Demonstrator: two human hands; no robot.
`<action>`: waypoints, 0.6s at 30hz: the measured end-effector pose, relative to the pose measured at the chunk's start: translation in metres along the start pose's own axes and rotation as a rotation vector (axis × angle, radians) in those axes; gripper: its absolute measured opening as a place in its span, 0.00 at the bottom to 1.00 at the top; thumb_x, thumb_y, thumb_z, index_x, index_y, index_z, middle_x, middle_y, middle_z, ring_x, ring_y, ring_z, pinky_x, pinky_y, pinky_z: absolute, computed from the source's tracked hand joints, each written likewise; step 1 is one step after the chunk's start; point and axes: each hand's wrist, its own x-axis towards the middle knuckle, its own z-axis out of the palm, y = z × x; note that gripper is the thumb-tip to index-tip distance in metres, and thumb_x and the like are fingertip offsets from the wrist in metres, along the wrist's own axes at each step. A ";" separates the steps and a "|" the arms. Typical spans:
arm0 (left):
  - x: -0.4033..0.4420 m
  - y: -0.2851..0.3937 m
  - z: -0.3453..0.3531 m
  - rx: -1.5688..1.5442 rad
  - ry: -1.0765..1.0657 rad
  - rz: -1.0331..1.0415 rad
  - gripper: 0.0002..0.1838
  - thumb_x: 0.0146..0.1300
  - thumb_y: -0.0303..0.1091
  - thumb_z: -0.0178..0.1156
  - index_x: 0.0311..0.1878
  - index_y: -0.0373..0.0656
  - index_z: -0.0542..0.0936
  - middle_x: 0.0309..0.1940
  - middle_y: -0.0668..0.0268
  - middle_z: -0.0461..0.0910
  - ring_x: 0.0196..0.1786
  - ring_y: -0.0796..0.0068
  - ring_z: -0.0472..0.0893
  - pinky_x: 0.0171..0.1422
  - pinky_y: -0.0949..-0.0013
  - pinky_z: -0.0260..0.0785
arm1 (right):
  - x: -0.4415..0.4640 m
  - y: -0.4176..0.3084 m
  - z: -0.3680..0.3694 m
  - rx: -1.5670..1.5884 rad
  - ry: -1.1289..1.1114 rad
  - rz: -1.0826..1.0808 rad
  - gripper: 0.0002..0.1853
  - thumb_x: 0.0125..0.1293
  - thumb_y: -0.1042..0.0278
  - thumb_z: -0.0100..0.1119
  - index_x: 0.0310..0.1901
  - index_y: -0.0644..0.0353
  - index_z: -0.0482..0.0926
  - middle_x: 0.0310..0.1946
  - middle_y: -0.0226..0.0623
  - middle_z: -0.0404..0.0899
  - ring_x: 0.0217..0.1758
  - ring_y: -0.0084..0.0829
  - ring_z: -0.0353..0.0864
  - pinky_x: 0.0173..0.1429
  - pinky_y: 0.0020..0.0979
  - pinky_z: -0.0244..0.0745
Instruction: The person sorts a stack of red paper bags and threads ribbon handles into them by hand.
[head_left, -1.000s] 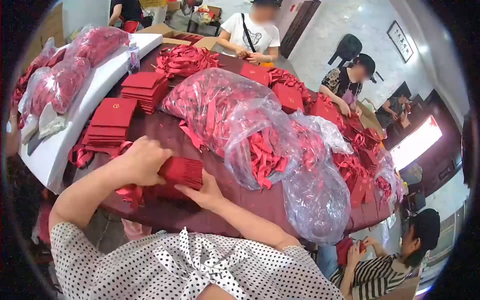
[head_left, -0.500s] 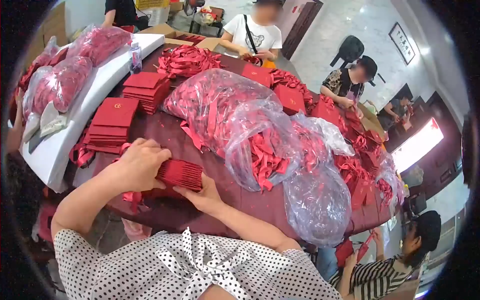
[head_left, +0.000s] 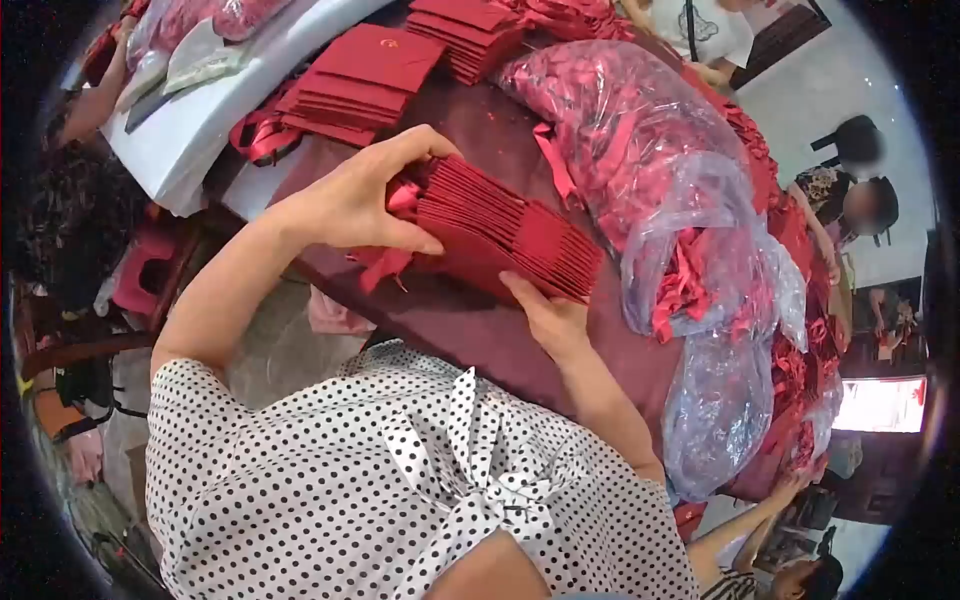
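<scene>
A thick stack of flat red gift bags (head_left: 510, 232) sits between my hands, many thin edges fanned along its top. My left hand (head_left: 365, 200) grips its left end, thumb on the near face and fingers over the far side. My right hand (head_left: 552, 320) holds the lower right end; its thumb lies on the near face and the other fingers are mostly hidden. Red ribbon (head_left: 385, 265) hangs at the left end. Just beyond my left hand lies another pile of red bags (head_left: 365, 75), the top one bearing a small gold emblem.
A dark red cloth covers the table (head_left: 480, 345). On the right lies a big clear plastic bag (head_left: 640, 130) full of red ribbons. Another bag pile (head_left: 465, 30) stands farther back. A white board (head_left: 185, 150) is at left. Co-workers sit around the table's far and right sides.
The view has turned and shifted toward the near left. The stack now shows its near face and appears larger, and my hands hold it farther apart, at opposite ends.
</scene>
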 end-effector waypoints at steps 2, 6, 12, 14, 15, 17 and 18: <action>-0.002 -0.005 0.002 -0.091 0.014 -0.008 0.39 0.39 0.32 0.76 0.56 0.37 0.68 0.49 0.62 0.73 0.54 0.72 0.74 0.62 0.68 0.65 | -0.002 -0.004 -0.001 -0.003 -0.014 0.044 0.19 0.53 0.83 0.67 0.48 0.65 0.78 0.43 0.34 0.82 0.47 0.25 0.80 0.54 0.28 0.74; 0.000 0.002 -0.002 -0.134 0.022 -0.067 0.35 0.37 0.31 0.76 0.51 0.35 0.72 0.47 0.62 0.73 0.53 0.72 0.73 0.60 0.68 0.65 | -0.001 -0.003 -0.001 -0.057 -0.040 -0.017 0.17 0.54 0.84 0.66 0.46 0.65 0.79 0.43 0.35 0.82 0.46 0.26 0.80 0.54 0.27 0.74; 0.012 0.031 -0.009 0.274 -0.039 -0.013 0.46 0.34 0.32 0.76 0.61 0.42 0.66 0.54 0.58 0.67 0.65 0.58 0.64 0.69 0.58 0.56 | -0.005 0.005 -0.007 -0.059 -0.036 0.097 0.16 0.55 0.82 0.66 0.47 0.64 0.79 0.42 0.34 0.82 0.46 0.26 0.81 0.54 0.28 0.74; 0.019 0.054 -0.006 0.706 -0.054 0.099 0.54 0.31 0.34 0.76 0.67 0.46 0.60 0.59 0.56 0.65 0.68 0.53 0.60 0.72 0.53 0.51 | -0.005 0.005 -0.008 -0.090 -0.046 0.108 0.16 0.55 0.81 0.67 0.47 0.64 0.79 0.42 0.34 0.82 0.46 0.26 0.81 0.54 0.28 0.74; 0.023 0.059 -0.002 0.722 -0.045 0.179 0.55 0.30 0.34 0.76 0.68 0.47 0.59 0.61 0.55 0.64 0.70 0.52 0.58 0.74 0.52 0.49 | -0.005 0.002 -0.005 -0.061 -0.024 0.110 0.16 0.55 0.81 0.67 0.47 0.64 0.79 0.42 0.34 0.82 0.46 0.25 0.80 0.54 0.28 0.74; 0.035 0.067 0.006 0.702 -0.115 0.271 0.60 0.29 0.36 0.77 0.71 0.46 0.56 0.66 0.52 0.61 0.72 0.51 0.55 0.76 0.52 0.46 | -0.005 -0.003 0.000 -0.031 0.012 0.112 0.16 0.55 0.80 0.67 0.47 0.64 0.79 0.42 0.34 0.82 0.46 0.25 0.80 0.54 0.28 0.74; 0.040 0.065 0.009 0.713 -0.146 0.251 0.60 0.29 0.36 0.76 0.71 0.45 0.56 0.65 0.50 0.61 0.72 0.51 0.56 0.76 0.53 0.45 | -0.004 -0.005 0.002 -0.012 0.015 0.113 0.16 0.55 0.80 0.67 0.47 0.64 0.79 0.43 0.33 0.82 0.46 0.25 0.80 0.54 0.27 0.74</action>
